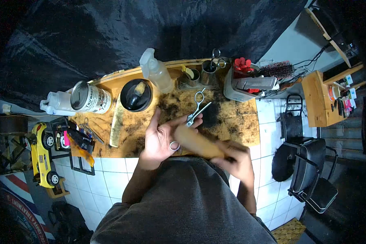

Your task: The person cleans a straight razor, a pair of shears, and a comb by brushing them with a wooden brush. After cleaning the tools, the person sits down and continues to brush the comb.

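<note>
On the far side of the desk [236,122], a black bowl [136,96] holds a shaving brush. 1 metal cup [208,70] holds scissors, and a grey box [236,87] holds red clips. A spray bottle [155,74] and a tin [90,97] stand to the left.

The left hand [158,139] lies palm up with its fingers spread. The scissors [196,109] touch its fingertips, though whether it grips them is unclear. The right hand [236,159] has its fingers closed around a blurred tan object [199,144], which reaches left onto the left palm, just near of the scissors.
</note>
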`<action>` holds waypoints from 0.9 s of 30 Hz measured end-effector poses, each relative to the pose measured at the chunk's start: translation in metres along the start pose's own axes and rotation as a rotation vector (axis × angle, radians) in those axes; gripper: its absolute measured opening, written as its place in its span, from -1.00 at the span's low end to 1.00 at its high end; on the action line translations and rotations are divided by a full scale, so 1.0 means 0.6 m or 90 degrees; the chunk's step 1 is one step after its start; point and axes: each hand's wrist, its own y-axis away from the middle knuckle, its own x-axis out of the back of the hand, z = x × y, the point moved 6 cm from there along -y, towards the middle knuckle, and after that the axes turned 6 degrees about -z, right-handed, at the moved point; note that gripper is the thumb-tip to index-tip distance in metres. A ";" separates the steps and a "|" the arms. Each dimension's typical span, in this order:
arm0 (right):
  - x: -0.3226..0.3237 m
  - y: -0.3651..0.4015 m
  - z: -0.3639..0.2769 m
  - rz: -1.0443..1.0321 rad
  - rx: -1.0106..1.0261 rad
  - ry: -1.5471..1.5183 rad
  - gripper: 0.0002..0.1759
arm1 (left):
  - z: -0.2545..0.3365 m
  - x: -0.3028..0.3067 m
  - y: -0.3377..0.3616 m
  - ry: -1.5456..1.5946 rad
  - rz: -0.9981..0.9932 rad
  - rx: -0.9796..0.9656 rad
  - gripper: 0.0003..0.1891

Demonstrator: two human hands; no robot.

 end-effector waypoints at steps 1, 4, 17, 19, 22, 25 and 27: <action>0.010 -0.003 0.006 0.076 -0.055 0.005 -0.53 | -0.005 0.028 0.003 0.023 0.109 0.004 -0.05; 0.023 -0.004 0.026 0.148 -0.197 0.027 -0.56 | -0.001 -0.003 -0.001 0.171 -0.192 0.013 -0.05; 0.031 -0.011 0.037 0.125 -0.169 -0.010 -0.62 | -0.003 0.044 0.008 0.070 -0.022 0.027 -0.13; 0.009 -0.008 0.040 -0.023 -0.110 -0.034 -0.64 | -0.001 0.017 0.000 0.074 -0.119 0.022 -0.15; -0.010 -0.003 0.018 -0.215 0.006 -0.039 -0.63 | 0.017 -0.016 -0.001 -0.223 0.181 -0.078 -0.42; -0.004 0.005 0.028 -0.233 -0.031 -0.111 -0.55 | 0.009 0.018 0.015 -0.187 0.147 -0.019 -0.55; 0.009 0.010 0.049 -0.133 -0.094 -0.221 -0.50 | 0.005 0.022 0.011 -0.290 0.092 -0.037 -0.53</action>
